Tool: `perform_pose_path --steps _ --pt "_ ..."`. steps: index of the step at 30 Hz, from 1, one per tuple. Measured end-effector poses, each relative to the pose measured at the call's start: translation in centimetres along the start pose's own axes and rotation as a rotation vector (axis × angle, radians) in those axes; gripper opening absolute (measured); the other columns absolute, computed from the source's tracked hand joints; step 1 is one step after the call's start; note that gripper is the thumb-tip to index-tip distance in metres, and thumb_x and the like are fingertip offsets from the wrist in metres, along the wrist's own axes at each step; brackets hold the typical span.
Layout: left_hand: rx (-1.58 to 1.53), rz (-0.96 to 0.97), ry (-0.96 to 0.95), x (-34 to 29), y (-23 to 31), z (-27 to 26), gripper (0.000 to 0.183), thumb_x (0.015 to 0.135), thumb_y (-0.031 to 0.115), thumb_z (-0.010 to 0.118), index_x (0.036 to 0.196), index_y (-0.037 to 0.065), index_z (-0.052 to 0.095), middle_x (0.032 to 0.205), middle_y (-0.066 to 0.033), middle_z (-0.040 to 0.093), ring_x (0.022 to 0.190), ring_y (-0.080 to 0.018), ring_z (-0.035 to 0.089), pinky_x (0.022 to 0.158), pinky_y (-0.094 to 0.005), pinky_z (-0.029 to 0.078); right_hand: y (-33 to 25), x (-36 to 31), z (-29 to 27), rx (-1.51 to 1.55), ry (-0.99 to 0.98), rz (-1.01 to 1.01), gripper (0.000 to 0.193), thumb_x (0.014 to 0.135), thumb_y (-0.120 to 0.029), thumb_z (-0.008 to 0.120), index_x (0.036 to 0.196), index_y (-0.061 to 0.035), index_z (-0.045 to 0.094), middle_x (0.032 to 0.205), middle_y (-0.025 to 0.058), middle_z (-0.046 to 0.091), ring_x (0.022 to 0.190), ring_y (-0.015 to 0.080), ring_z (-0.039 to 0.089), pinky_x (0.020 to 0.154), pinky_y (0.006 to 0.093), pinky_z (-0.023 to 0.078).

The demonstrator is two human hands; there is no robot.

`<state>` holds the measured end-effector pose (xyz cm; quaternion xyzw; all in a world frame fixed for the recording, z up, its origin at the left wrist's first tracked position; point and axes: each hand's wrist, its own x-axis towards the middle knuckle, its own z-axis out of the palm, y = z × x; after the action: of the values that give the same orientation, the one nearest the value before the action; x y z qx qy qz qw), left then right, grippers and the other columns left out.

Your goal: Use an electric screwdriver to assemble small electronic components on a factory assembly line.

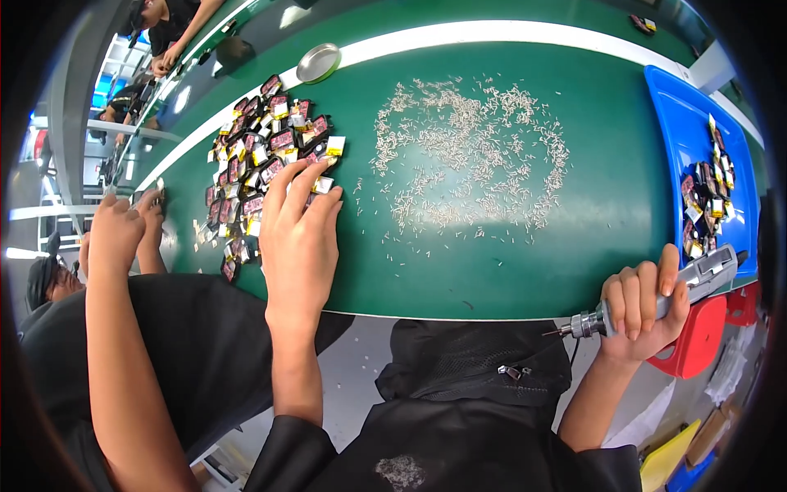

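Note:
My left hand (299,234) reaches over the right edge of a pile of small black electronic units (234,176) with pink faces and white-and-yellow tags. Its fingers are apart and bent down, the tips at a unit with a white tag (323,185); I see no firm hold. Beyond those fingertips lies another white-and-yellow tag (335,145). At the table's front right edge, my right hand (645,305) is wrapped round a grey electric screwdriver (711,272), its bit pointing left over my lap. Many tiny pale screw-like pieces (467,156) are scattered on the green table (607,205).
A blue tray (668,123) with several such units stands at the right. A round metal dish (318,63) sits behind the pile. A co-worker's hands (123,221) are close at the left. A red stool (697,336) stands below the table's right end.

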<state>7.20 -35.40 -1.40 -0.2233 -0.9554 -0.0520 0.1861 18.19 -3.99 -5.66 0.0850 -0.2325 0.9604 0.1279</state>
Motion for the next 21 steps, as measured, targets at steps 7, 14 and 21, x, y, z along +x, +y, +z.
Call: perform_pose_path --steps 7,14,21 --pt "-0.031 0.059 -0.003 0.0 -0.8 -0.1 0.013 0.075 -0.003 0.068 0.087 -0.002 0.068 0.108 -0.0082 0.066 0.107 -0.0284 0.058 0.088 -0.0392 0.049 -0.1 0.0 0.0 0.007 -0.009 0.007 0.019 0.097 -0.022 0.049 0.086 -0.0093 0.039 0.051 -0.0018 0.042 0.038 0.0081 0.041 0.038 0.0218 0.035" --pt "-0.13 0.032 -0.014 0.0 -2.2 0.0 0.015 0.075 -0.006 0.065 0.089 -0.002 0.068 0.108 -0.0081 0.066 0.106 -0.0281 0.059 0.09 -0.0376 0.048 -0.1 0.0 -0.1 0.005 -0.02 0.015 0.019 0.097 -0.022 0.049 0.086 -0.0097 0.039 0.052 -0.0013 0.043 0.038 0.0083 0.041 0.039 0.0224 0.036" --pt "-0.123 0.075 -0.023 0.2 -1.6 0.1 0.016 0.073 -0.004 0.067 0.089 -0.001 0.068 0.106 -0.0079 0.066 0.104 -0.0276 0.06 0.086 -0.0377 0.05 -0.2 -0.1 -0.1 -0.005 -0.017 0.023 0.019 0.097 -0.022 0.049 0.086 -0.0101 0.039 0.052 -0.0017 0.042 0.038 0.0081 0.041 0.039 0.0226 0.036"
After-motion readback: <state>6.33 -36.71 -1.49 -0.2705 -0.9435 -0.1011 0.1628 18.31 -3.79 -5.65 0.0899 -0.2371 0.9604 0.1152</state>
